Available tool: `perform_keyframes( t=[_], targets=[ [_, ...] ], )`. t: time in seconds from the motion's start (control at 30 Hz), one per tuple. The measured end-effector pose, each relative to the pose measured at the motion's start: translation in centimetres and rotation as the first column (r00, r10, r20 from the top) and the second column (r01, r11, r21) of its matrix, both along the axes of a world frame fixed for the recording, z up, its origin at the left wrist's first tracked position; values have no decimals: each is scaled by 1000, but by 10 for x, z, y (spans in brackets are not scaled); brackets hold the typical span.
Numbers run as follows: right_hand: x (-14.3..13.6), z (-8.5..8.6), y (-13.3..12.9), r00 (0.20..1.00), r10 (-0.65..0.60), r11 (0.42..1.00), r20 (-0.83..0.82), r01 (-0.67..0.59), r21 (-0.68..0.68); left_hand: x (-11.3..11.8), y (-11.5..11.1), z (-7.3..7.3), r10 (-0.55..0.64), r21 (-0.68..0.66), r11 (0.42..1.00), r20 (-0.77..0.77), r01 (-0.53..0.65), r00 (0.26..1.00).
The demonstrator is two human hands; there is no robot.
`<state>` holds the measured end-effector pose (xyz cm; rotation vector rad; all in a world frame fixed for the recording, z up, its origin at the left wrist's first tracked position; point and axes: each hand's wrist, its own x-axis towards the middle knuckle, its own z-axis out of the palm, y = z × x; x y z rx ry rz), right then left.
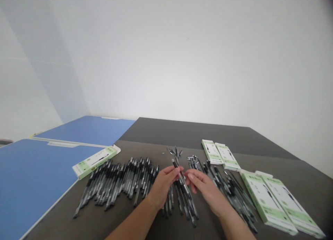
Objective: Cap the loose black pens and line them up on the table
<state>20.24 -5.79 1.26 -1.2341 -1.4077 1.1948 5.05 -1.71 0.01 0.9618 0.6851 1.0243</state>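
Between its thumb and fingers my left hand (163,184) grips a clear-barrelled gel pen (175,164) with a dark end pointing up and away. Close on its right side, my right hand (203,188) has thumb and fingertips drawn together; whether they touch the pen or hold something small I cannot make out. Beneath both hands lies a group of similar pens (183,200). A wide row of dark-gripped pens (117,181) spreads to the left of my left hand. Right of my right hand, more pens (230,188) lie in a loose pile.
A green-and-white pen box (96,161) lies at the left table edge. Two boxes (220,154) lie at the back right and two more (281,201) nearer me. Small dark pieces (175,151) lie beyond my hands. Blue panels (78,132) adjoin the dark table (192,130).
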Motion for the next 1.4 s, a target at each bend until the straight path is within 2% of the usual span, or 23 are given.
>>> perform_keyframes(
  t=[0.1,0.2,0.27,0.4,0.47,0.53,0.6,0.67,0.97,1.23,1.4],
  targets=[
    [-6,-4,2,985,-27,999,171,20,39,-1,0,1,21,58,998,-70,-17,997],
    [-13,-8,3,948,-42,996,315,17,82,-1,0,2,59,188,982,-172,-27,983],
    [-16,-9,1,944,-37,994,329,1,107,-2,-1,3,100,247,968,-209,-46,973],
    [-18,-11,-2,969,-4,994,245,-23,107,-4,1,3,134,222,971,-177,-93,975],
    [-16,-13,-2,976,-7,994,216,-16,108,-7,7,2,229,203,958,-126,-201,965],
    [-14,-15,-2,977,-15,992,214,-12,124,-12,14,1,377,160,918,-68,-363,924],
    [-11,-15,-2,963,-37,988,267,-4,153,-18,22,0,502,103,861,-20,-497,865],
    [-9,-12,-2,933,-78,982,351,12,188,-23,28,0,563,72,824,13,-563,826],
    [-11,-1,-7,826,-58,975,560,-73,209,-28,32,-2,613,52,786,62,-616,788],
    [-13,0,-8,806,-58,979,589,-71,193,-28,32,-2,591,78,802,50,-593,805],
    [-13,-1,-6,795,-63,979,604,-70,194,-28,31,-2,621,157,775,-16,-611,784]
  ],
)
